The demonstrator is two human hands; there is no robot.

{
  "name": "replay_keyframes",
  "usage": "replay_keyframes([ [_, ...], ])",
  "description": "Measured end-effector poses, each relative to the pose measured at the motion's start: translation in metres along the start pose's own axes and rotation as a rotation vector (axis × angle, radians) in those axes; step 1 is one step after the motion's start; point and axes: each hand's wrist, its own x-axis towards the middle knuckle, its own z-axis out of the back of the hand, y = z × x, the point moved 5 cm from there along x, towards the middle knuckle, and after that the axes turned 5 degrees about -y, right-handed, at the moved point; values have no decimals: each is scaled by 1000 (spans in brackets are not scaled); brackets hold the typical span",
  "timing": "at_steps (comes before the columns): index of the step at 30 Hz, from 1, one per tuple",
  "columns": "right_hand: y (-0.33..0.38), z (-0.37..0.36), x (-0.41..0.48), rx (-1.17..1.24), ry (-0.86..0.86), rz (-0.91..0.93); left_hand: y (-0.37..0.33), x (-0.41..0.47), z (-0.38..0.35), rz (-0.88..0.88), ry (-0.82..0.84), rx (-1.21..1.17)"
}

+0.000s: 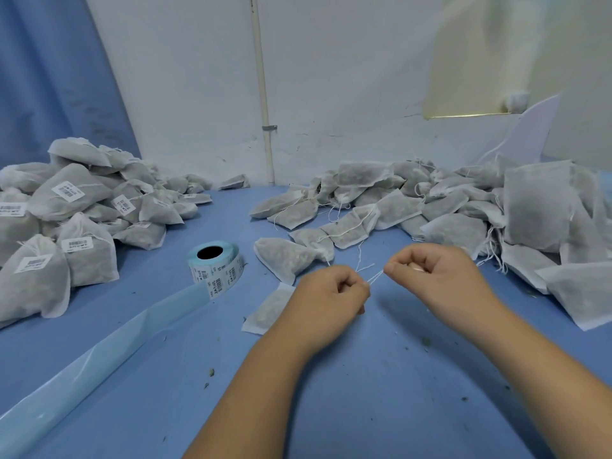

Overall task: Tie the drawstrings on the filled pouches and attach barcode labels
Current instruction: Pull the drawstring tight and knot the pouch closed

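Barcode labels (69,191) on left pouches (91,265) and the label roll (217,271) bear print too blurred to read.

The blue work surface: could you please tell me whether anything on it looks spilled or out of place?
Yes, slightly: dark crumbs, seemingly pouch filling, lie scattered over the blue surface nearest the camera, and the spent backing strip of the label roll trails loose toward the near left edge.

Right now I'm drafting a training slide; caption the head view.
Left hand and right hand pinch a drawstring over the blue table, labelled pouches piled left, unlabelled pouches right.
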Motion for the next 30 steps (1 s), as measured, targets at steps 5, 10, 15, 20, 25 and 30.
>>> replay_keyframes([
  [5, 2, 1, -1, 9, -23, 28, -4, -2, 2, 14, 11, -73],
  [10, 2, 0, -1, -77, -56, 80, -4, -4, -3, -25, 54, 27],
  [15, 1, 0, 0, -92, -87, 91, -4, -4, -6, -34, 66, 53],
  [20, -2, 3, 0, -61, -108, 53, -4, -2, 2, 31, -21, -126],
  [25, -1, 1, 0, -77, -110, 69, -4, -2, 1, 53, -15, -147],
  [30, -1, 1, -1, -79, -125, 85, -6, -4, -2, -35, -13, -15],
])
